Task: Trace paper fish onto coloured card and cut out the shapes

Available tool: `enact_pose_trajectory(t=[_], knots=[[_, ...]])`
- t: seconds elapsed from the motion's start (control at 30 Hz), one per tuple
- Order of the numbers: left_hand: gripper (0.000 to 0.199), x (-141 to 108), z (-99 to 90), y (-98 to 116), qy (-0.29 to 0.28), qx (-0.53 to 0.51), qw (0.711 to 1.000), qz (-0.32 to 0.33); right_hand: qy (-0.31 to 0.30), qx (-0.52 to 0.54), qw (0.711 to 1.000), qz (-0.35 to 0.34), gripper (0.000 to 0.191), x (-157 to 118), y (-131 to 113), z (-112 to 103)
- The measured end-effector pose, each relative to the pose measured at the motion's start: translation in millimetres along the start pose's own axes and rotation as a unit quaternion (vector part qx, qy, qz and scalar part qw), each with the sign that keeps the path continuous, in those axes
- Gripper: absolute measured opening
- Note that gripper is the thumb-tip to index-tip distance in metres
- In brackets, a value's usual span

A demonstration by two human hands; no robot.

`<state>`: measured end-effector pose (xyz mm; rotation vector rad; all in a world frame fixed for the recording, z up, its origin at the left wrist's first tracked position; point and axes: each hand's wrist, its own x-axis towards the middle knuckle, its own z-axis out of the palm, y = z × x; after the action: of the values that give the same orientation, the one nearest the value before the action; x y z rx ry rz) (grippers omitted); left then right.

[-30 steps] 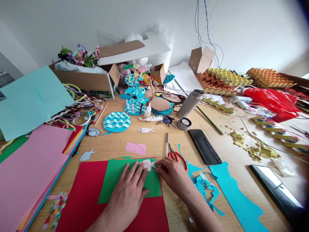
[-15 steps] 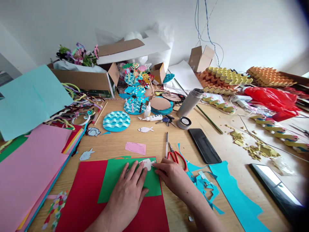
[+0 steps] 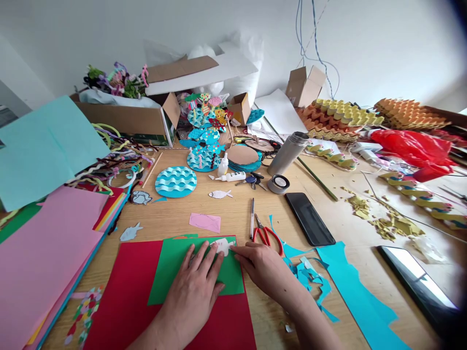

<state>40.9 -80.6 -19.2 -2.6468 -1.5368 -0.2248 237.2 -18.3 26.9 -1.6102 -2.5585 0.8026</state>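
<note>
My left hand (image 3: 199, 279) lies flat with fingers spread on a green paper sheet (image 3: 164, 282), its fingertips at the edge of a small white paper fish (image 3: 222, 246). This fish rests near the top right of the green sheet. From the right, my right hand (image 3: 259, 262) reaches in with fingers curled and index fingertip and thumb closed at the fish's tail. Under the green sheet is a larger red paper sheet (image 3: 116, 291). Red-handled scissors (image 3: 266, 238) and a pen (image 3: 252, 218) lie just beyond my right hand.
A pink paper piece with a drawn outline (image 3: 205, 222), a white fish cutout (image 3: 220, 194) and glue bottles (image 3: 233, 177) lie ahead. To the right are a black phone (image 3: 309, 218) and blue paper scraps (image 3: 310, 282). Coloured paper (image 3: 54, 257) is stacked left; a metal flask (image 3: 288, 153) stands behind.
Both hands stay in nearly the same place on the green sheet and at the white fish. The view has shifted very slightly.
</note>
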Motion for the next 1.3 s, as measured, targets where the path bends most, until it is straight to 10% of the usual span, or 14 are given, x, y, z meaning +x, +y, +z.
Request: enact_pose_trajectory(t=[1.3], knots=[[0.056, 0.2, -0.9, 0.4, -0.010, -0.021, 1.000, -0.007, 0.060, 0.017, 0.998, -0.018, 0.034, 0.3, 5.9, 1.8]])
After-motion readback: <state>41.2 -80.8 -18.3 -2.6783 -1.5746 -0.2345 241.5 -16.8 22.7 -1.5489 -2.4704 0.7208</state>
